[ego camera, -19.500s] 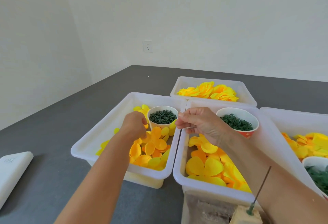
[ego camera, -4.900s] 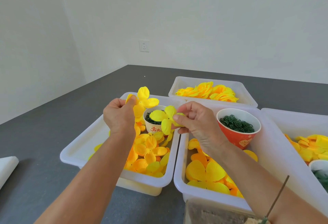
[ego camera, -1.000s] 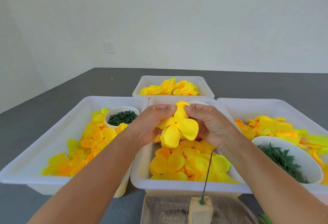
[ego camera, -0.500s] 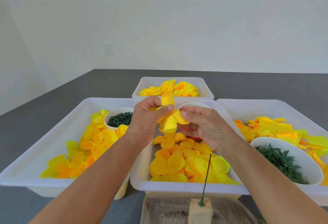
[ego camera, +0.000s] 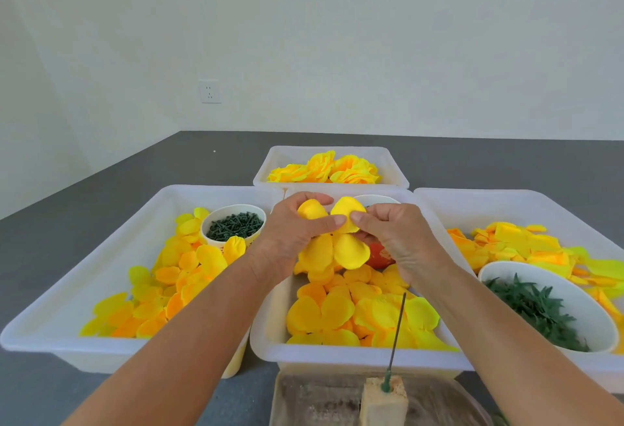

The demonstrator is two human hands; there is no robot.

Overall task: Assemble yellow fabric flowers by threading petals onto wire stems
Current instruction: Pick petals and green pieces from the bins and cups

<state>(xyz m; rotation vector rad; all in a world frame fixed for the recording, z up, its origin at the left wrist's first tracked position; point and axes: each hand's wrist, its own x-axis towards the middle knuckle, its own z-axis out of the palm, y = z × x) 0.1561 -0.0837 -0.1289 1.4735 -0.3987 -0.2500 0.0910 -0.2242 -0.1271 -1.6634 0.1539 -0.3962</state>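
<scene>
Left hand (ego camera: 293, 233) and right hand (ego camera: 401, 239) both pinch one yellow four-lobed fabric petal piece (ego camera: 332, 239); below them, one thin dark wire stem (ego camera: 395, 337) upright; four white plastic trays (ego camera: 101, 348) around.

Single head-worn wide-angle view, facing forward and down, close over hands and white bins (ego camera: 202, 351).
</scene>
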